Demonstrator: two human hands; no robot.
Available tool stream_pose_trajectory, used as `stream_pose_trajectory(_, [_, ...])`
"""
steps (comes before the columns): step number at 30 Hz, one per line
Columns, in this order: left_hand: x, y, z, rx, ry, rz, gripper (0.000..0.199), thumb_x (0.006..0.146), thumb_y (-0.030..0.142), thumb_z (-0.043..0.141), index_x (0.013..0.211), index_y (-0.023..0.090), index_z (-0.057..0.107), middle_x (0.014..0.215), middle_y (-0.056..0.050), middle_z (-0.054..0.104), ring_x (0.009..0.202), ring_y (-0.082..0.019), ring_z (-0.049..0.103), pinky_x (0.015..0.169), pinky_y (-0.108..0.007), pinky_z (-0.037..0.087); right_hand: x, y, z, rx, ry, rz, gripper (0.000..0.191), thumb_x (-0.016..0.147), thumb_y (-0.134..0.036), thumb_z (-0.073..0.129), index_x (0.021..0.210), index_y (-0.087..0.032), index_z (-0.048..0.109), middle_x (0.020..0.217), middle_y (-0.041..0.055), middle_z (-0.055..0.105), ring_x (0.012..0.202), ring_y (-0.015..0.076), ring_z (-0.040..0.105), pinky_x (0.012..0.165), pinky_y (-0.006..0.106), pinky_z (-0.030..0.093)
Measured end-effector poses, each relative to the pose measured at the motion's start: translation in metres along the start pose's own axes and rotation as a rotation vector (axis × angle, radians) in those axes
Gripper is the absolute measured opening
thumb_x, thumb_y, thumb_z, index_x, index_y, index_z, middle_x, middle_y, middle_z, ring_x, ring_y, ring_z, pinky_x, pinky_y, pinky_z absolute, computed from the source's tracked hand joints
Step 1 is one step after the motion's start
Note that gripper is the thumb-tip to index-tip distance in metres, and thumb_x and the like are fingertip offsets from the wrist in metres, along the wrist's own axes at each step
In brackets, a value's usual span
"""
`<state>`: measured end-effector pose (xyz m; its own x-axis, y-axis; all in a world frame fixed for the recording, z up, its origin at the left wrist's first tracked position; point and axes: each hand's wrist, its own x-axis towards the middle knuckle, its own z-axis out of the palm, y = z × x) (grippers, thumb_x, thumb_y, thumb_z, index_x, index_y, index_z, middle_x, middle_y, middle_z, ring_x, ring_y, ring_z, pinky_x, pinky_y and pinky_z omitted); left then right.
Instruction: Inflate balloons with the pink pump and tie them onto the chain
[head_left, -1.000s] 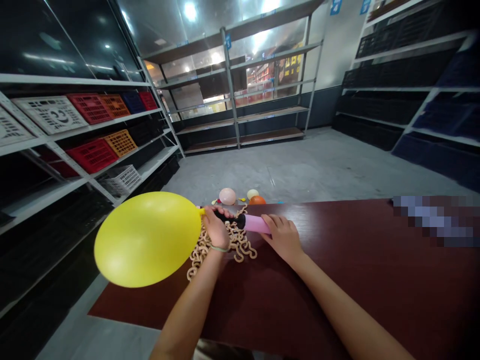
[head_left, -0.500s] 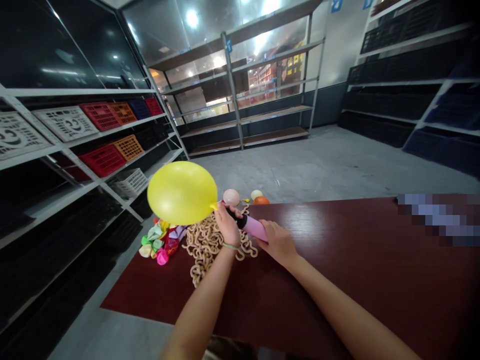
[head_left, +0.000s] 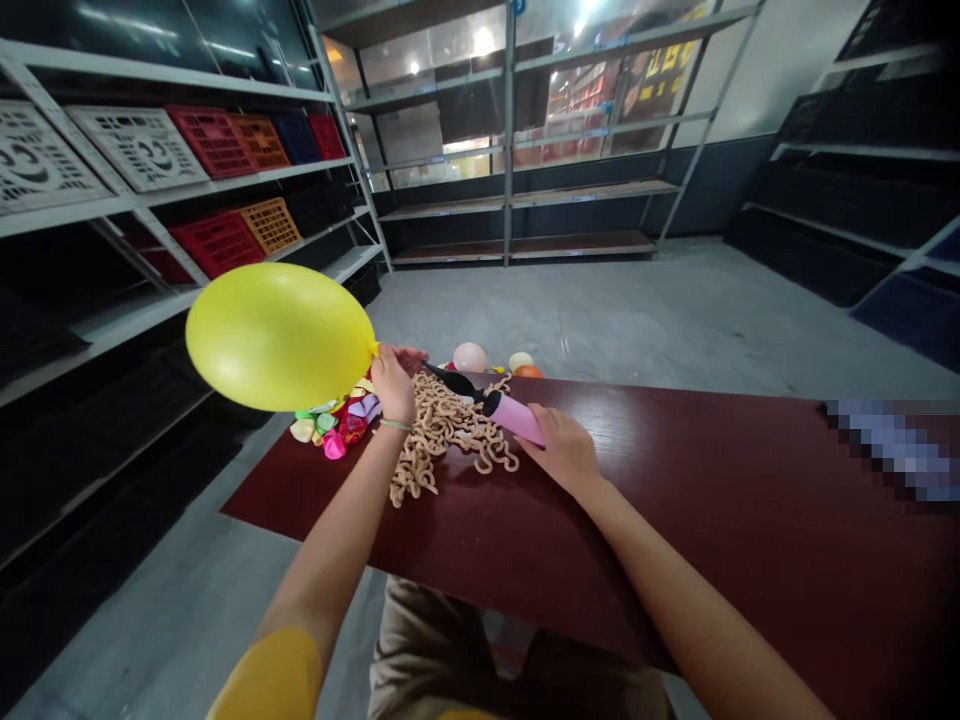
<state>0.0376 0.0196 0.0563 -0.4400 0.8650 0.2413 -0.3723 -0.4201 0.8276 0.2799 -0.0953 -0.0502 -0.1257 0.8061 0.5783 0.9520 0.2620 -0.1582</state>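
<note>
A large inflated yellow balloon (head_left: 279,337) is on the left, its neck pinched by my left hand (head_left: 394,383). My right hand (head_left: 562,446) is wrapped round the pink body of a hand pump (head_left: 516,418). The pump's black nozzle points left towards my left hand and stands apart from the balloon's neck. Beneath lies a pile of beige curly strands (head_left: 442,425) on the dark red table (head_left: 675,480). Beside that pile, at the left, sit uninflated coloured balloons (head_left: 341,425).
Small inflated balloons, one pale pink (head_left: 469,358) and one orange (head_left: 528,371), are at the table's far edge. Shelves with crates (head_left: 139,148) stand at the left, and a metal rack (head_left: 508,150) stands behind. A blurred patch (head_left: 900,450) covers something at the right.
My left hand and the yellow balloon have moved left, away from the pump, whose nozzle now shows. The balloon appears larger. The whole view has shifted.
</note>
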Motion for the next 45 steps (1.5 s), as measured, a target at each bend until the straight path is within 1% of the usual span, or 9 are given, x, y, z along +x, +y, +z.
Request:
stream_pose_trajectory(6, [0.002,0.001,-0.031,0.066,-0.051,-0.092,0.029,0.096,0.042,0.046,0.077,0.020,0.046,0.065,-0.001,0.061,0.065,-0.016,0.068,0.070,-0.032,0.059,0.004,0.014,-0.010,-0.087,-0.007,-0.055,0.048,0.095,-0.044,0.051,0.139,-0.024,0.050,0.118,0.0098,0.066,0.102,0.0262,0.055,0.090,0.041,0.032])
stream_pose_trajectory(15, [-0.027,-0.034,-0.031,0.069,-0.207,-0.140,0.036,0.090,0.054,0.054,0.079,0.020,0.050,0.068,-0.003,0.063,0.059,-0.017,0.065,0.061,-0.032,0.057,0.005,0.016,-0.010,-0.107,-0.099,-0.144,0.046,0.095,-0.042,0.052,0.139,-0.033,0.051,0.130,0.0072,0.060,0.117,0.0275,0.047,0.103,0.049,0.021])
stream_pose_trajectory(22, [-0.036,-0.053,-0.045,0.170,-0.261,-0.288,0.026,0.088,0.039,0.064,0.079,0.016,0.060,0.062,-0.001,0.058,0.049,-0.013,0.056,0.049,-0.024,0.046,0.005,0.013,-0.004,-0.074,-0.120,-0.150,0.046,0.094,-0.039,0.051,0.139,-0.031,0.051,0.127,0.0075,0.059,0.117,0.0267,0.046,0.102,0.046,0.022])
stream_pose_trajectory(27, [-0.038,-0.054,-0.052,0.514,-0.442,-0.036,0.022,0.091,0.035,0.061,0.076,0.018,0.063,0.058,0.000,0.056,0.047,-0.012,0.048,0.051,-0.025,0.039,0.006,0.012,-0.004,-0.060,-0.126,-0.154,0.046,0.094,-0.039,0.051,0.139,-0.028,0.052,0.130,0.0082,0.058,0.118,0.0269,0.047,0.103,0.046,0.024])
stream_pose_trajectory(30, [-0.037,-0.052,-0.052,0.676,-0.451,0.097,0.023,0.092,0.030,0.059,0.071,0.020,0.062,0.055,0.000,0.054,0.051,-0.015,0.049,0.059,-0.027,0.039,0.007,0.011,-0.005,-0.065,-0.138,-0.157,0.047,0.094,-0.040,0.051,0.139,-0.028,0.051,0.130,0.0087,0.058,0.120,0.0268,0.047,0.104,0.046,0.024])
stream_pose_trajectory(36, [-0.038,-0.042,-0.050,0.726,-0.437,0.056,0.030,0.087,0.019,0.063,0.058,0.021,0.054,0.053,-0.001,0.050,0.050,-0.016,0.044,0.064,-0.029,0.038,0.005,0.009,-0.005,-0.074,-0.097,-0.175,0.053,0.092,-0.048,0.055,0.141,-0.027,0.051,0.134,0.0094,0.057,0.125,0.0276,0.045,0.108,0.047,0.025])
stream_pose_trajectory(40, [-0.039,-0.039,-0.051,0.769,-0.506,0.127,0.033,0.086,0.023,0.065,0.056,0.021,0.050,0.052,0.000,0.046,0.050,-0.017,0.045,0.063,-0.028,0.039,0.007,0.007,-0.012,-0.078,0.055,-0.222,0.042,0.093,-0.036,0.056,0.134,-0.026,0.057,0.129,0.0089,0.060,0.124,0.0259,0.048,0.107,0.045,0.030])
stream_pose_trajectory(43, [-0.039,-0.040,-0.053,0.955,-0.578,0.272,0.032,0.090,0.027,0.060,0.060,0.022,0.050,0.053,0.000,0.047,0.049,-0.018,0.049,0.059,-0.027,0.040,0.019,0.000,-0.027,-0.083,0.261,-0.260,0.037,0.093,-0.021,0.054,0.129,-0.026,0.059,0.122,0.0075,0.064,0.122,0.0228,0.051,0.106,0.043,0.034])
stream_pose_trajectory(45, [-0.040,-0.041,-0.054,1.105,-0.636,0.328,0.031,0.094,0.032,0.053,0.065,0.021,0.052,0.055,-0.002,0.051,0.051,-0.019,0.053,0.057,-0.027,0.042,0.035,-0.013,-0.042,-0.110,0.305,-0.351,0.044,0.092,-0.018,0.055,0.135,-0.027,0.054,0.124,0.0064,0.064,0.125,0.0219,0.050,0.109,0.043,0.033])
